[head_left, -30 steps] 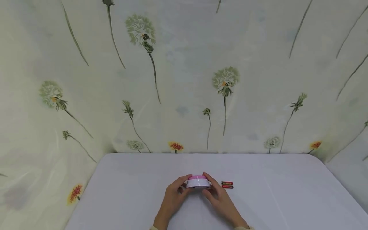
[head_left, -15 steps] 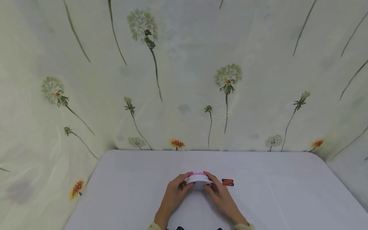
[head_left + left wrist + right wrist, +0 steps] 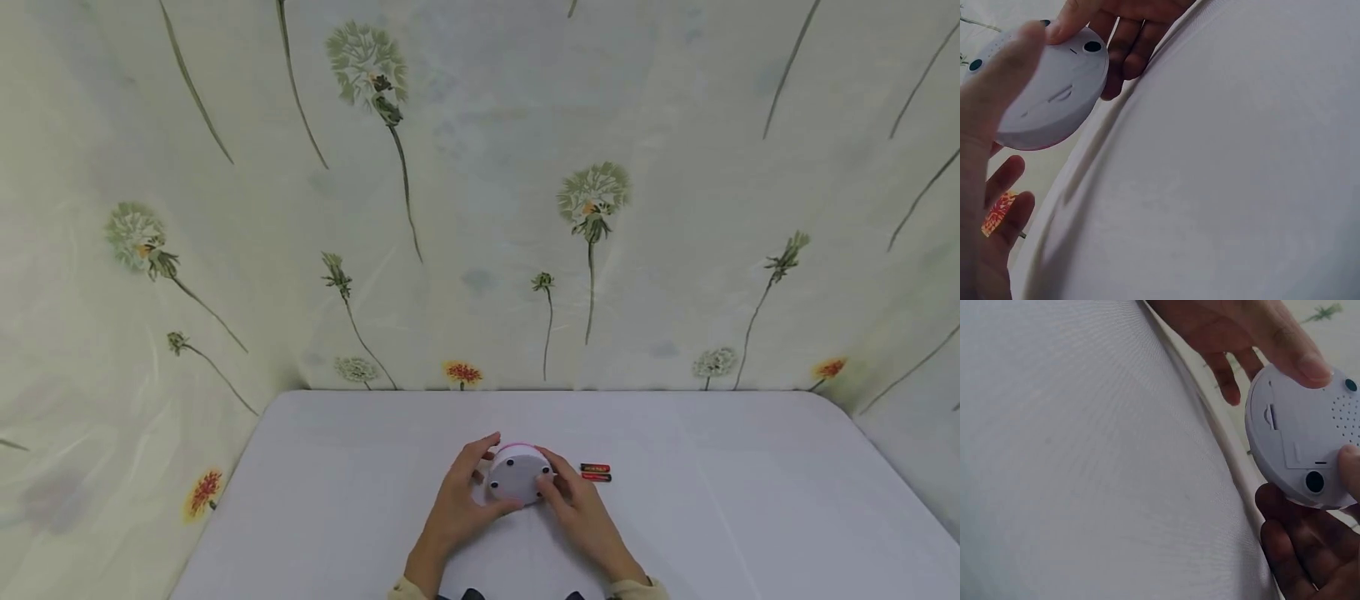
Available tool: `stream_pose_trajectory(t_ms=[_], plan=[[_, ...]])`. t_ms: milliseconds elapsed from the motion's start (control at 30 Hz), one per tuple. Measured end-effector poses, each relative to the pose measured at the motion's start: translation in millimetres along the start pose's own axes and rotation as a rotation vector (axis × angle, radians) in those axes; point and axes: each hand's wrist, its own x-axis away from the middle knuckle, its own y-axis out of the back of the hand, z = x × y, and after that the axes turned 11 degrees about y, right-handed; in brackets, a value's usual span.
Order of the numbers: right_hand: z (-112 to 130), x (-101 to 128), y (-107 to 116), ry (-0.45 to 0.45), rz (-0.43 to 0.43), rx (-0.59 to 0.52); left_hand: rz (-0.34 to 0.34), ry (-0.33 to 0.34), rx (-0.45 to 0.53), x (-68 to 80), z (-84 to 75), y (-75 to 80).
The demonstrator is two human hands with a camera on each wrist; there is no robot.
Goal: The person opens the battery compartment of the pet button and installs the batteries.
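A round white device (image 3: 517,473) with a pink top is lifted above the white table (image 3: 337,483), tilted so its white underside with small black feet faces me. My left hand (image 3: 476,479) grips its left rim and my right hand (image 3: 561,487) grips its right rim. In the left wrist view the device (image 3: 1047,87) sits under my left thumb (image 3: 997,69). The right wrist view shows the device (image 3: 1304,437) with a battery cover and speaker holes on its underside. Two red-and-black batteries (image 3: 596,472) lie side by side on the table just right of my right hand.
A cloth backdrop (image 3: 480,208) printed with dandelions and orange flowers rises behind and beside the table. The table's back edge (image 3: 555,392) meets it. White tabletop stretches to the left and right of my hands.
Both hands have tipped the device up from lying flat; its pink top has turned away and its white underside now faces me. The batteries have not moved.
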Motion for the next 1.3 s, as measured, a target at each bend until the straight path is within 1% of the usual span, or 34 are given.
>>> stream_pose_trajectory(t_ms=[67,167,300,400,500,567,667,767,867,1000,1133,1200,1300], plan=[[1.3,-0.7,-0.2,-0.026,-0.012,0.011,0.024,-0.002,-0.043,0.0,-1.2,-0.4],[1.4,-0.6,-0.3,-0.074,-0.015,0.015,0.046,-0.032,-0.113,0.4,-0.9,-2.5],[0.0,-1.2,-1.0,-0.145,-0.009,0.000,0.090,-0.018,-0.149,2.7,0.6,-3.9],[0.5,-2.3,-2.0,-0.179,-0.002,-0.008,0.118,0.035,-0.158,4.7,1.1,-3.7],[2.3,-3.9,-3.1,-0.196,0.005,-0.012,0.118,0.062,-0.145,5.2,0.8,-2.8],[4.1,-4.6,-3.6,-0.209,0.004,-0.008,0.108,0.068,-0.123,4.8,0.7,-2.4],[6.9,-5.0,-4.2,-0.239,0.001,0.011,0.107,0.079,-0.117,4.3,2.0,-3.2],[9.0,-5.5,-5.1,-0.267,0.004,0.023,0.113,0.087,-0.129,3.4,3.7,-4.3],[8.3,-5.7,-7.2,-0.273,0.011,0.035,0.114,0.091,-0.148,3.6,5.4,-4.6],[5.9,-5.1,-8.6,-0.234,0.018,0.097,0.116,0.118,-0.175,3.8,5.4,-4.3],[4.9,-3.8,-7.6,-0.143,-0.011,0.117,0.122,0.124,-0.213,1.8,3.7,-4.6],[5.0,-3.5,-7.6,-0.069,-0.032,0.144,0.118,0.121,-0.225,1.4,3.4,-4.8],[6.0,-3.4,-9.0,0.112,-0.064,0.260,0.105,0.117,-0.233,2.2,3.6,-4.7]])
